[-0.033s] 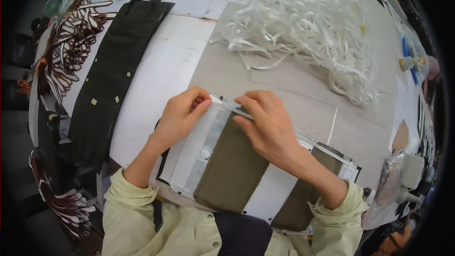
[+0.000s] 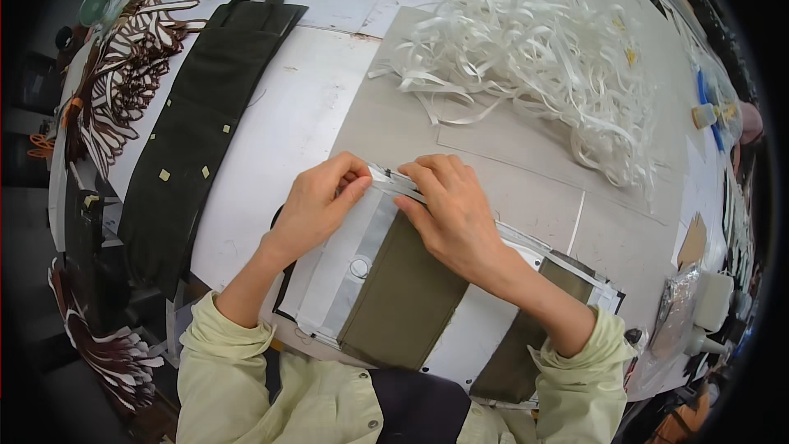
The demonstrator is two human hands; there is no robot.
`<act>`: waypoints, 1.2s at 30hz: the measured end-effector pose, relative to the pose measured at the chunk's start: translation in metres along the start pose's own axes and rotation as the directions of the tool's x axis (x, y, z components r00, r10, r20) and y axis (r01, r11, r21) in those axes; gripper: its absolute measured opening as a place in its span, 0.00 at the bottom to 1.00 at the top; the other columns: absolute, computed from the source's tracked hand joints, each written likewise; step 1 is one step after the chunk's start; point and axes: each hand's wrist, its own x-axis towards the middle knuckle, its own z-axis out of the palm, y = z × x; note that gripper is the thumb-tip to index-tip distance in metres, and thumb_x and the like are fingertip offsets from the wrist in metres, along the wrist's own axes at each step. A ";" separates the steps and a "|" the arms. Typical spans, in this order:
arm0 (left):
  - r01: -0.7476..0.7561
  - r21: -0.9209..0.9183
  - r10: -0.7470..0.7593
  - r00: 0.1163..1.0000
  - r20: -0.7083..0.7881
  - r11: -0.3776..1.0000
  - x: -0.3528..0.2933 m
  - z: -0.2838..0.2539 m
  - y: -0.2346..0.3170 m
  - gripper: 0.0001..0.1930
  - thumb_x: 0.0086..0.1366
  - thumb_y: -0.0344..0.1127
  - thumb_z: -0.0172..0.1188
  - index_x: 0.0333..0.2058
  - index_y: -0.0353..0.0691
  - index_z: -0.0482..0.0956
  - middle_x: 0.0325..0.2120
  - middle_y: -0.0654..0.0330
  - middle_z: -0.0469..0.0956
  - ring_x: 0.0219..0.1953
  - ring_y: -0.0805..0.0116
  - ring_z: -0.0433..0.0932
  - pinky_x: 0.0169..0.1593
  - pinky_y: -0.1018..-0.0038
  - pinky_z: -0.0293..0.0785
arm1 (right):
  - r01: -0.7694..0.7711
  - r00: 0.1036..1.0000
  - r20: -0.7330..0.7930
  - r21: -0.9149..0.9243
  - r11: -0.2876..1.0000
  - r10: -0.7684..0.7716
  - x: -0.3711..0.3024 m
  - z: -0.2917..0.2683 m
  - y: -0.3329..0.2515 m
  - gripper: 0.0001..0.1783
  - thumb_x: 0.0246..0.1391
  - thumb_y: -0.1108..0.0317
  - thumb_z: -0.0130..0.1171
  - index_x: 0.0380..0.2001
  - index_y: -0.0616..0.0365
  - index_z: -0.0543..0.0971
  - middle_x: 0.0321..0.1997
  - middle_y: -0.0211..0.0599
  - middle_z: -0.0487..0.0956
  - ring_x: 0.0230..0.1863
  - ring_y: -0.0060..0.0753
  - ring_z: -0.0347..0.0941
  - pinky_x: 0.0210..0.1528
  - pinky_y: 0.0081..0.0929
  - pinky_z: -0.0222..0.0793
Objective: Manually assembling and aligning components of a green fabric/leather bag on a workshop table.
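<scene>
Pinching white strip [image 2: 388, 182]: left hand [image 2: 316, 201]

1 head-worn fisheye view faces down and forward at close range over the bare left hand [image 2: 314, 204], bare right hand [image 2: 457, 207] and flat white-and-grey tabletop [image 2: 308, 94].

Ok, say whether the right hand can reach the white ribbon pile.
Probably yes: nothing visible blocks the right hand from the white ribbon pile, though it's busy over the olive panel.
</scene>
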 end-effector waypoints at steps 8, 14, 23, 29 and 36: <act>-0.358 0.544 0.445 0.895 -0.034 0.759 -0.028 0.009 -0.005 0.13 0.62 0.28 0.66 0.46 0.34 0.80 0.44 0.55 0.81 0.41 0.61 0.80 0.39 0.71 0.75 | -0.289 0.957 0.036 0.253 0.923 0.289 0.016 0.008 -0.002 0.06 0.63 0.72 0.62 0.36 0.64 0.77 0.29 0.38 0.79 0.27 0.39 0.74 0.32 0.34 0.69; -0.397 0.724 0.500 0.862 0.082 0.565 -0.048 0.019 -0.009 0.23 0.57 0.29 0.69 0.52 0.34 0.81 0.55 0.54 0.79 0.53 0.59 0.76 0.50 0.63 0.69 | -0.553 0.833 0.258 0.429 0.714 0.490 0.042 -0.013 -0.021 0.12 0.65 0.67 0.63 0.37 0.68 0.80 0.24 0.31 0.77 0.26 0.19 0.67 0.29 0.24 0.66; -0.402 0.736 0.491 0.864 0.110 0.544 -0.049 0.021 -0.017 0.22 0.62 0.33 0.63 0.54 0.30 0.79 0.57 0.48 0.77 0.57 0.58 0.73 0.56 0.63 0.67 | -0.695 0.711 0.406 0.275 0.664 0.575 0.046 0.029 0.006 0.15 0.61 0.65 0.65 0.31 0.70 0.80 0.20 0.38 0.76 0.23 0.25 0.68 0.27 0.30 0.66; -0.386 0.732 0.485 0.870 0.087 0.562 -0.047 0.019 -0.014 0.24 0.63 0.38 0.65 0.54 0.29 0.79 0.57 0.50 0.77 0.56 0.59 0.74 0.56 0.63 0.67 | -0.674 0.722 0.388 0.208 0.709 0.573 0.050 0.030 0.001 0.15 0.61 0.66 0.63 0.29 0.70 0.78 0.19 0.38 0.75 0.20 0.27 0.70 0.24 0.32 0.66; -0.380 0.715 0.476 0.876 0.075 0.587 -0.047 0.019 -0.015 0.24 0.63 0.37 0.67 0.54 0.28 0.78 0.57 0.51 0.77 0.56 0.60 0.74 0.56 0.63 0.66 | -0.761 0.642 0.448 0.282 0.584 0.622 0.054 0.026 -0.002 0.15 0.62 0.67 0.62 0.28 0.70 0.76 0.16 0.36 0.73 0.12 0.24 0.67 0.16 0.29 0.62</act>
